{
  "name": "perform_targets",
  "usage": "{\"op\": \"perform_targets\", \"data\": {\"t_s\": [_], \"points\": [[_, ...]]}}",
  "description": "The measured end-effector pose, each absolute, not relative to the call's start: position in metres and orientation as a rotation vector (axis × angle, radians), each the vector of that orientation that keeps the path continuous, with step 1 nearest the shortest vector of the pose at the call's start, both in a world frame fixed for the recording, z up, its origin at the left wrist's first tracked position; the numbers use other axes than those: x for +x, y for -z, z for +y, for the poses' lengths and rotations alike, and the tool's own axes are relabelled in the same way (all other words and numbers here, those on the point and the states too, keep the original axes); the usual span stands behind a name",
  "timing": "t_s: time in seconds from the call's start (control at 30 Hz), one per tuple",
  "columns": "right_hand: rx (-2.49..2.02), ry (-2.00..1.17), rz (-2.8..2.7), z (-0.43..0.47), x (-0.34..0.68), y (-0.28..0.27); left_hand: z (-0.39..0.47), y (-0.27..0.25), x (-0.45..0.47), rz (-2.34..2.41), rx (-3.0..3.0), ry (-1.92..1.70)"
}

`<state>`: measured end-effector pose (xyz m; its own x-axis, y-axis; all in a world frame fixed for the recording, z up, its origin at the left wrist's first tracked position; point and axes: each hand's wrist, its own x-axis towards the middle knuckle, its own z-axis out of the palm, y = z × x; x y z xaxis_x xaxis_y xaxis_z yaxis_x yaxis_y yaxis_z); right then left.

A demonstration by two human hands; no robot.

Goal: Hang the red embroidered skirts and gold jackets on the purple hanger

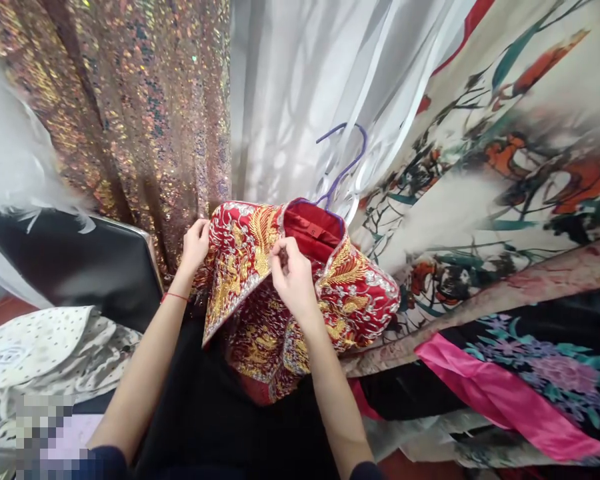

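A red jacket (245, 260) with gold and silver embroidery hangs in front of me on a purple hanger (353, 157). Its stand-up collar gapes, showing the red lining and a small red label (311, 231). My left hand (197, 243) is closed on the jacket's shoulder edge at the left. With bent fingers, my right hand (291, 267) pinches the front flap's edge just below the collar. That flap is lifted away from the body of the jacket, and the embroidered cloth beneath shows. The right fingertips partly hide the edge they grip.
A sequined gold curtain (145, 100) and sheer white fabric (280, 87) hang behind. Floral cloth (480, 220) and a black garment with a pink band (510, 393) are at right. At left stands a black chair (80, 260), with a polka-dot cloth (40, 340) near it.
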<state>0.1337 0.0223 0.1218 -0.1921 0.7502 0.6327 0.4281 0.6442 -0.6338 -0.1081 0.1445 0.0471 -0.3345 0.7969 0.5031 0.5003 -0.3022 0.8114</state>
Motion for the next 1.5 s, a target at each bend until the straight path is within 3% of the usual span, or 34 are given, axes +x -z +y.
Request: {"op": "perform_targets", "data": {"t_s": [0.23, 0.37, 0.53, 0.67, 0.77, 0.87, 1.0, 1.2, 1.5], "points": [[-1.112, 0.107, -1.959, 0.005, 0.145, -0.17, 0.114, -0.05, -0.107, 1.934, 1.407, -2.223], [-1.167, 0.302, -2.273, 0.012, 0.157, -0.194, 0.112, -0.047, -0.111, 2.149, 1.517, -2.006], [-1.151, 0.373, -2.662, 0.003, 0.19, -0.186, 0.099, -0.021, -0.094, 2.101, 1.61, -1.976], [-1.249, 0.786, -2.534, -0.018, 0.206, -0.175, 0.079, -0.006, -0.067, 1.98, 1.684, -2.336], [-1.303, 1.041, -2.438, -0.019, 0.209, -0.174, 0.065, 0.012, -0.044, 1.667, 2.103, -2.393], [-1.169, 0.94, -2.485, 0.001, 0.216, -0.182, 0.055, 0.031, -0.023, 1.503, 2.407, -2.209], [-1.128, 0.758, -2.133, 0.033, 0.231, -0.193, 0.051, 0.044, -0.006, 1.633, 2.343, -1.989], [-1.014, 0.692, -2.005, 0.047, 0.214, -0.164, 0.053, 0.057, -0.012, 1.828, 2.302, -1.612], [-0.959, 0.423, -2.001, 0.064, 0.207, -0.158, 0.033, 0.038, 0.04, 1.474, 2.51, -1.465]]}}
